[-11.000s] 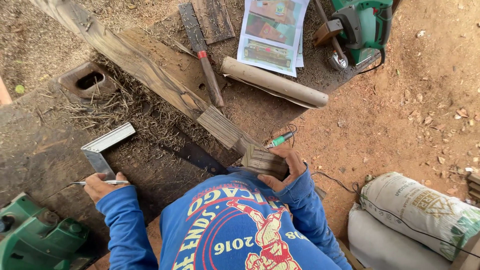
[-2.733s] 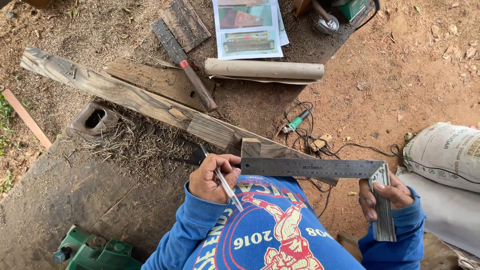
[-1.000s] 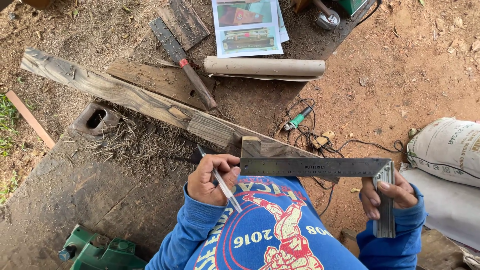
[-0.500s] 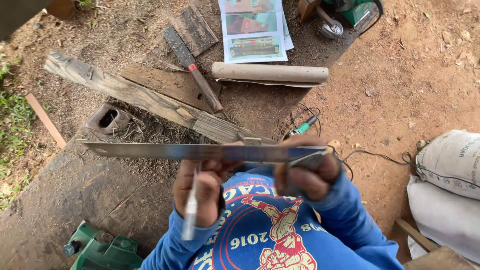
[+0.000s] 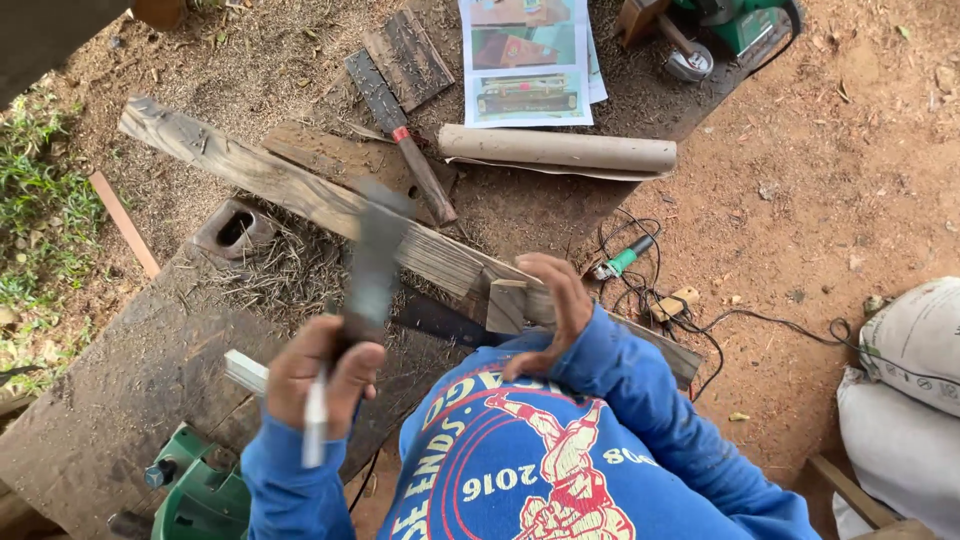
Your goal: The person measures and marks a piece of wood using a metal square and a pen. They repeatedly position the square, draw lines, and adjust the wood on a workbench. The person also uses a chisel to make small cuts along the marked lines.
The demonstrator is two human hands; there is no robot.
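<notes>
Far left, grass [image 5: 40, 215] and a thin strip [image 5: 125, 223] on the dirt. Low down, a green tool [image 5: 195, 495] sits by the worktop [image 5: 110, 400] edge.

Here's the left hand [image 5: 320, 370], raised over the worktop and clenched round two things at once: a white pencil [image 5: 315, 435] pointing down out of the fist, and the square [image 5: 375, 265], whose metal blade sticks up and away, smeared by motion. A pale bit of the square's stock [image 5: 245, 372] shows just left of the hand.

Under it, the long weathered plank [image 5: 300, 195] runs on a slant from upper left towards lower right across the worktop, straw scattered round it. A block with a hole [image 5: 235, 230] lies just below the plank's left half. Above it, a rasp [image 5: 400, 135] with a wooden handle and a dark slat [image 5: 405, 60].

Centre now: the right hand [image 5: 555, 315] is open, fingers spread, pressing flat on the plank's near end by a small upright block [image 5: 507, 305].

Further up, printed sheets [image 5: 525, 60] and a rolled paper tube [image 5: 558, 150]. Right of the hand, a green-handled tool [image 5: 622, 262] among black cable [image 5: 700, 320] on red earth. Top right, a green power saw [image 5: 730, 25]. Far right, white sacks [image 5: 910, 390].
</notes>
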